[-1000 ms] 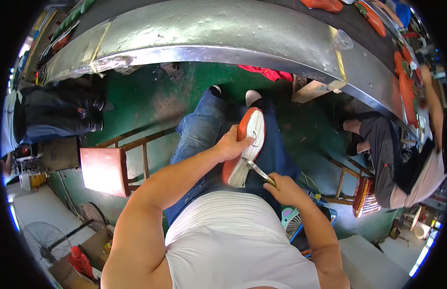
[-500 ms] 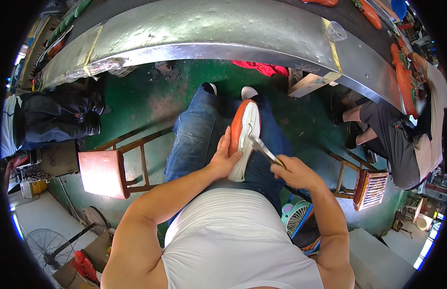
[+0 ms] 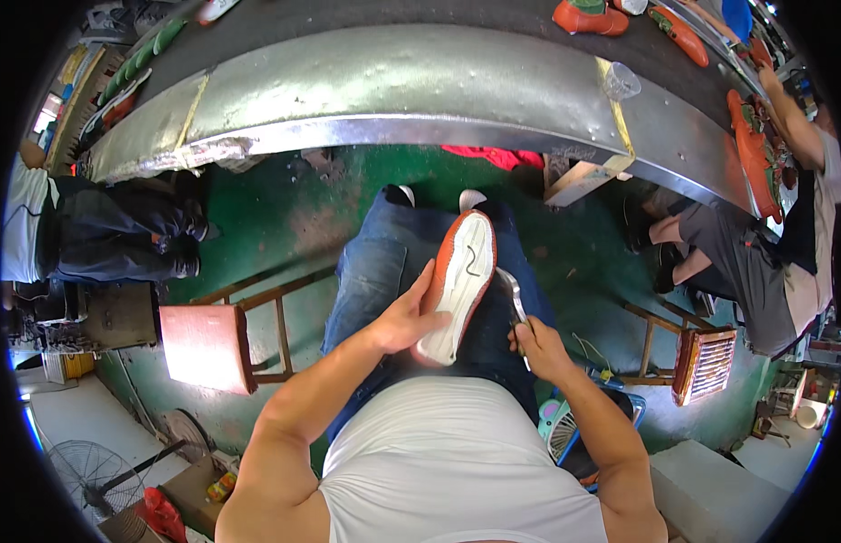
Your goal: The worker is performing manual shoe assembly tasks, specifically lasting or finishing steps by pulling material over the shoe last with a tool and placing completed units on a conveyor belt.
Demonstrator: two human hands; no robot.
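Since the frame half a second ago, the metal-headed hand tool [image 3: 514, 294] has moved off the sole to the person's right; its curved head now stands beside the shoe's right edge. The orange shoe [image 3: 466, 281] is over the lap, toe away from the body, its white sole turned up and carrying a dark, curving line. The left hand [image 3: 407, 319] grips it, fingers along the left side and thumb across the sole toward the heel. The right hand [image 3: 541, 348] has its fingers closed around the tool's handle. Beneath are blue jeans [image 3: 371, 290] (whether the shoe rests on them, I cannot tell), with the white top [image 3: 457, 452] nearer the camera.

By the right forearm is a small teal fan [image 3: 558, 425]. A stool with a reddish seat [image 3: 206, 348] is to the left, a slatted one [image 3: 706, 366] to the right, both on the green floor [image 3: 285, 213]. Ahead runs a table with a dented metal edge [image 3: 393, 77], bearing a clear cup [image 3: 622, 81] and more orange shoes [image 3: 592, 18]; red cloth [image 3: 493, 157] shows below. One co-worker [image 3: 131, 231] is at the left, another [image 3: 751, 271] at the right.
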